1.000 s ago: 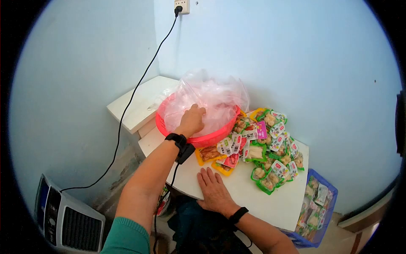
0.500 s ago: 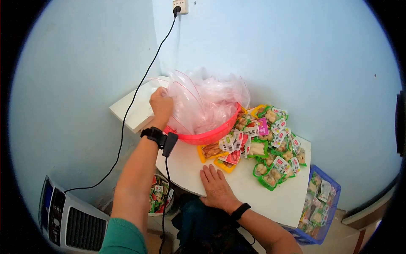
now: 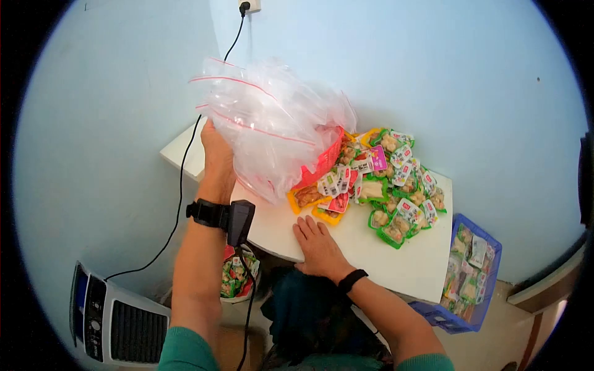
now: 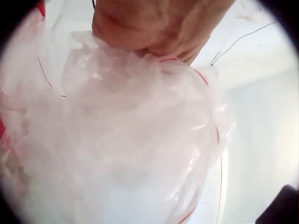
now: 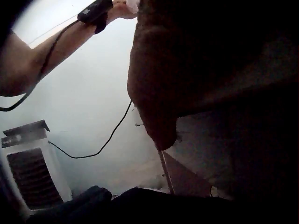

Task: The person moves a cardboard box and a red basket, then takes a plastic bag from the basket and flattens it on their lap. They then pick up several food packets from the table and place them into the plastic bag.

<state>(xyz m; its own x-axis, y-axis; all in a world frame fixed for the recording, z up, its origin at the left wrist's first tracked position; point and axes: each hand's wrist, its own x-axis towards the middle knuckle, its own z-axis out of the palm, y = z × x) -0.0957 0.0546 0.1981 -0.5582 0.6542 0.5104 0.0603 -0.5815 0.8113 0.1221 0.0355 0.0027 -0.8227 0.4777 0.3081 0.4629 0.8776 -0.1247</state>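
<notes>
My left hand [image 3: 216, 151] grips a bunch of clear zip bags [image 3: 260, 117] with red seal lines, raised above the pink basket [image 3: 328, 162]. Its fingertips are hidden behind the plastic. The left wrist view shows the zip bags [image 4: 126, 130] bunched up against the hand [image 4: 149, 28]. My right hand [image 3: 322, 250] rests on the white table [image 3: 390, 272], fingers extended, just in front of yellow-edged food packets [image 3: 307, 196]. To the right of the basket lies a pile of green-edged packets [image 3: 402, 213]. The right wrist view is mostly dark.
A blue crate [image 3: 493, 278] of packets stands on the floor at the right. Under the table's left side is a bucket of packets [image 3: 238, 275]. A grey appliance [image 3: 133, 328] sits lower left, its black cord [image 3: 179, 207] running up to the wall socket [image 3: 252, 5].
My left hand went from inside the basket to its left side, then lifted the bunch of zip bags up and left. The right hand stayed on the table.
</notes>
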